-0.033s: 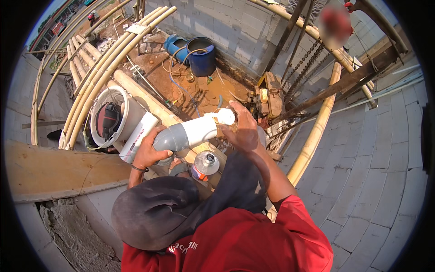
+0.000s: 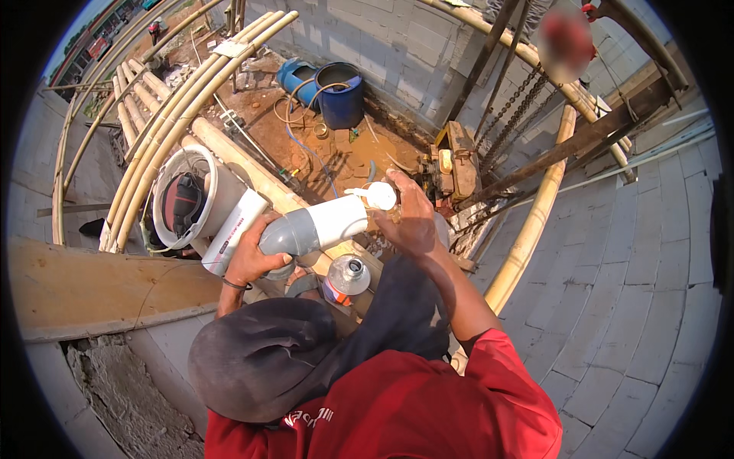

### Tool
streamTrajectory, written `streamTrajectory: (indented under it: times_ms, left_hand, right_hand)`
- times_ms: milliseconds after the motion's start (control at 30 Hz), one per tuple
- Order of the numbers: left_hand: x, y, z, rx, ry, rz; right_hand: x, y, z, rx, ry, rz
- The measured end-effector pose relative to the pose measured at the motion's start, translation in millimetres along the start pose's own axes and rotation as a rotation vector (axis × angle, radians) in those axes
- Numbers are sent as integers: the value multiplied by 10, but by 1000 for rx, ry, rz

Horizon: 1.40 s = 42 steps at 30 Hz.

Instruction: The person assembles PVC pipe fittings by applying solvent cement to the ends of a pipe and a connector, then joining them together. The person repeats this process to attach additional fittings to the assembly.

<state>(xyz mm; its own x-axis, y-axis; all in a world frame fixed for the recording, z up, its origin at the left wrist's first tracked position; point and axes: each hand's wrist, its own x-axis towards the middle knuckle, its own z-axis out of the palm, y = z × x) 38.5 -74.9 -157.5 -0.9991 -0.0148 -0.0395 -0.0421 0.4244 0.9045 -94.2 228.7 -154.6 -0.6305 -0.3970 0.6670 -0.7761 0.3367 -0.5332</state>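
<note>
My left hand (image 2: 252,256) is wrapped round a grey elbow fitting (image 2: 294,233), which is joined to a short white pipe (image 2: 342,220) pointing right. At the pipe's far end is a small white disc-shaped piece (image 2: 381,196), with a thin pale strip beside it. My right hand (image 2: 413,218) has this piece between its thumb and fingers; its exact grip is partly hidden. Below the pipe, a clear bottle (image 2: 348,275) with an orange and blue label stands near my knees. Another white pipe (image 2: 235,232) lies left of my left hand.
A white bucket (image 2: 215,229) with a dark red-and-black item inside stands at left. Bamboo poles (image 2: 191,122) and a wooden board (image 2: 99,294) flank me. Beyond are blue drums (image 2: 342,107), hoses, muddy ground and a rusty machine (image 2: 459,164). Chains (image 2: 520,107) hang at right beside block walls.
The thin pale strip by the white disc-shaped piece has shifted slightly. Both hands and the pipe stay almost in place.
</note>
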Motion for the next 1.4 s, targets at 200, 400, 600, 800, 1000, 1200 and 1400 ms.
streamTrajectory:
  times_ms: [200,400,600,800,1000,1200,1400]
  left_hand:
    - [36,-282,17,-300,139,-71]
    - [50,-404,73,-706,142,-234]
    - [50,-237,139,-850,231,-292]
    - [36,-541,86,-653,139,-324]
    - [11,-424,157,-965,223,-366]
    - [-93,-815,-24,-1218,258,-445]
    - [-128,-781,44,-1164,251,-433]
  right_hand:
    - [-216,132,175,-31,-31,-62]
    - [-398,110,229,-85,108,-214]
    - [-436,189,287,-7,29,-165]
    - [-168,117,219,8,31,-159]
    - [-308,177,229,20,63,-159]
    - [-512,10,86,70,-208,74]
    - [-767,73,245,60,-654,217]
